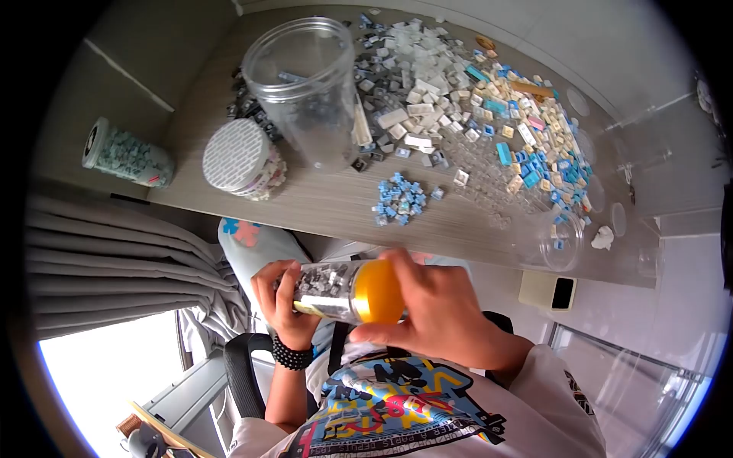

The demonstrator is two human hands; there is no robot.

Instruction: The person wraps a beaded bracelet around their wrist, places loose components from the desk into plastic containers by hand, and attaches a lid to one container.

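A clear jar (328, 288) full of small grey pieces lies sideways in front of my body, above my lap. My left hand (284, 294) wraps round its bottom end, with a black beaded bracelet on the wrist. The jar's yellow lid (379, 291) points to the right, and my right hand (439, 309) closes over it with the thumb below and fingers above. The lid sits on the jar's mouth. Beyond the hands, on the table, is a small heap of blue pieces (401, 198).
Many loose keycaps (427, 99) in grey, white, cream and blue spread over the table (321, 202). A tall open jar (301, 91) stands at the back left, near a white-lidded jar (243, 160). A jar of pale green pieces (130, 155) is at far left; a clear cup (561, 240) lies right.
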